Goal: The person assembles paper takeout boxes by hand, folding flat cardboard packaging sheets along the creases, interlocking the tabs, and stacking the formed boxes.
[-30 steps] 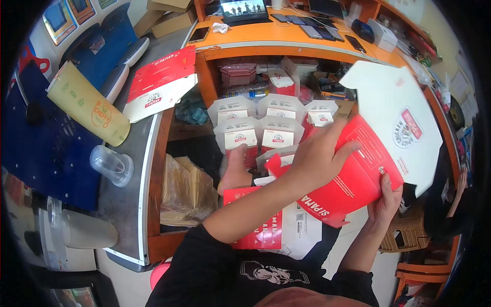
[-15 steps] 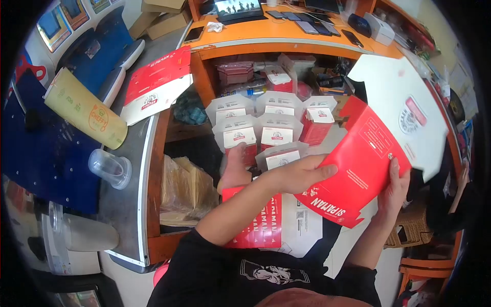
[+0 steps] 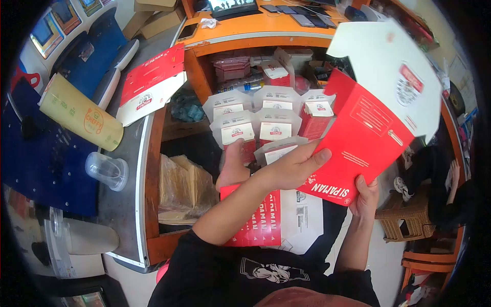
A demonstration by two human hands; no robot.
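A partly folded red and white food carton (image 3: 358,148) printed "SI PAMAN" is held up in front of me, its white flap (image 3: 386,56) standing up at the far side. My left hand (image 3: 299,166) grips its near left edge, thumb on the red face. My right hand (image 3: 364,194) pinches the near right corner, thumb on top. Flat red cartons (image 3: 255,220) lie overlapped on my lap under my left forearm. Several set-up cartons (image 3: 238,134) with raised white flaps stand beyond my bare foot (image 3: 234,166).
Another flat carton (image 3: 153,84) lies on the grey counter (image 3: 130,199) at left, near a tall yellow cup (image 3: 82,112) and a clear plastic cup (image 3: 106,171). Phones and a screen sit on the orange desk (image 3: 276,28). Another person sits at right by a woven stool (image 3: 406,217).
My right hand has slid from the carton's right side down and left to its near corner. The near right edge, loose before, now looks folded under. The whole view has shifted slightly.
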